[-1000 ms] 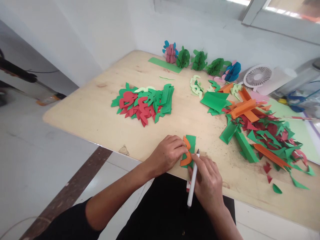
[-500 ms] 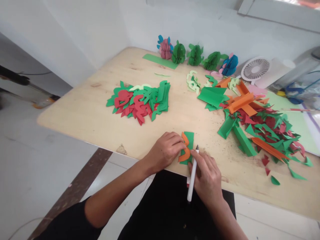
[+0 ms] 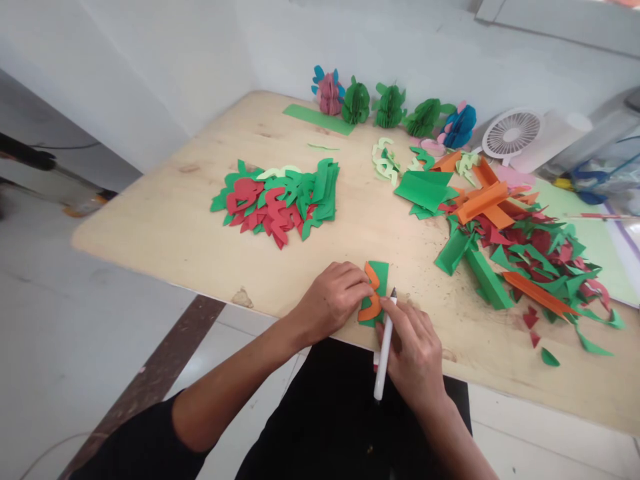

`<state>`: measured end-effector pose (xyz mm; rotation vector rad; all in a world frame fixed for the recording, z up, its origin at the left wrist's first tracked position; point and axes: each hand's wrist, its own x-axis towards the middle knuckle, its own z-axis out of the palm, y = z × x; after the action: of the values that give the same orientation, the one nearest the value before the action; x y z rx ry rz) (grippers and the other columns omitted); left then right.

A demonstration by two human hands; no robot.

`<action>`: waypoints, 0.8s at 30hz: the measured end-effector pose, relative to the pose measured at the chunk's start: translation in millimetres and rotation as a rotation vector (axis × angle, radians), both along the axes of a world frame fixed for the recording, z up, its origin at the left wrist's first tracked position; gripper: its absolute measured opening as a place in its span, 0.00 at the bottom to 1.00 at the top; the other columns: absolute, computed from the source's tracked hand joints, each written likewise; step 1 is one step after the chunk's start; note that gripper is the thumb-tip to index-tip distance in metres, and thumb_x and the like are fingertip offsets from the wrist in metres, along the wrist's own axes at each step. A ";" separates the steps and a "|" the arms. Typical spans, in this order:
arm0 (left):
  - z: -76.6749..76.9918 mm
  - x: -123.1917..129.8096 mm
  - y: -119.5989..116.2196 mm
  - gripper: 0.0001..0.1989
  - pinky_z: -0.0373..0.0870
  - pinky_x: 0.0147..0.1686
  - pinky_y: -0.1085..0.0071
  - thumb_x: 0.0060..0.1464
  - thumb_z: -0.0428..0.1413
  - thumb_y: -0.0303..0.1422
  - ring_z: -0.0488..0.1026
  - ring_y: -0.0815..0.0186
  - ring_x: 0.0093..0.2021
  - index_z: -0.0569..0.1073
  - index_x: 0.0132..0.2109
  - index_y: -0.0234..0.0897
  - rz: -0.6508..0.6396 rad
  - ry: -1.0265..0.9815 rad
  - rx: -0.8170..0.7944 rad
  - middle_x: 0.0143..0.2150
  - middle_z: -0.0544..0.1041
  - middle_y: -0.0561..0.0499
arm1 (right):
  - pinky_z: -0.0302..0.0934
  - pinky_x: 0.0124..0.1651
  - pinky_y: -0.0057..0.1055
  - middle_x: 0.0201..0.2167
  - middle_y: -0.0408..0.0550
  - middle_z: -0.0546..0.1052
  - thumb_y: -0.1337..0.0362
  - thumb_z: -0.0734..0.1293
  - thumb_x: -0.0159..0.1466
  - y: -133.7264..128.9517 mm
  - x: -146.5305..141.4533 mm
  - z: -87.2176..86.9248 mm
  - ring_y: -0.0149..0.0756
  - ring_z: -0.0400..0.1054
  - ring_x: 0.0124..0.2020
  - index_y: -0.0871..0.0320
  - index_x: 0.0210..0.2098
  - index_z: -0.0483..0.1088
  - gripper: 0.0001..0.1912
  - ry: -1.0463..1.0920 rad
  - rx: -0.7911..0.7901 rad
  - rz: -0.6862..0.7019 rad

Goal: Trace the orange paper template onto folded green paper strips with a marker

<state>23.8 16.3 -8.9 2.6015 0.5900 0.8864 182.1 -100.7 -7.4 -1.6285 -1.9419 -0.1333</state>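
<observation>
An orange curvy paper cutout (image 3: 371, 311) lies on a green paper rectangle (image 3: 382, 273) close to the table's front edge. The fingers of my left hand (image 3: 335, 300) are bunched together at the cutout's left side, closed on it. My right hand (image 3: 413, 347) is closed around a white marker (image 3: 384, 353), uncapped, its dark tip pointing up and away from me. My right fingertips also touch the right side of the green rectangle and cutout. The lower edge of the green paper is partly hidden by my right fingers.
On the wooden table (image 3: 165, 233), a pile of green and red cutouts (image 3: 277, 203) sits left. Folded orange strips (image 3: 483, 203) and green and red scraps (image 3: 545, 260) spread right. Several honeycomb paper figures (image 3: 390, 107) line the wall beside a white fan (image 3: 513, 133).
Both hands, the marker and the papers hold nearly the same places. The whole view has shifted very slightly.
</observation>
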 end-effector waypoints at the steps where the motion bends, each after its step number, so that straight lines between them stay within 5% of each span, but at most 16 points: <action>1: 0.1 0.5 0.1 0.17 0.64 0.39 0.67 0.68 0.42 0.30 0.69 0.64 0.40 0.75 0.37 0.37 0.000 -0.002 0.002 0.38 0.76 0.48 | 0.67 0.46 0.41 0.44 0.55 0.77 0.77 0.59 0.63 0.1 -0.1 0.2 0.44 0.72 0.45 0.60 0.56 0.66 0.22 -0.004 0.003 0.000; 24: -0.9 3.7 0.6 0.17 0.64 0.39 0.66 0.68 0.43 0.30 0.69 0.64 0.39 0.75 0.37 0.36 -0.005 0.013 0.010 0.38 0.77 0.48 | 0.67 0.46 0.42 0.44 0.55 0.77 0.77 0.59 0.63 0.9 0.1 0.8 0.44 0.71 0.45 0.60 0.55 0.66 0.21 0.025 -0.019 0.017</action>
<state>27.5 16.8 -9.8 2.6190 0.5830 0.8737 182.2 -99.9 -6.7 -1.6178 -1.9432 -0.0876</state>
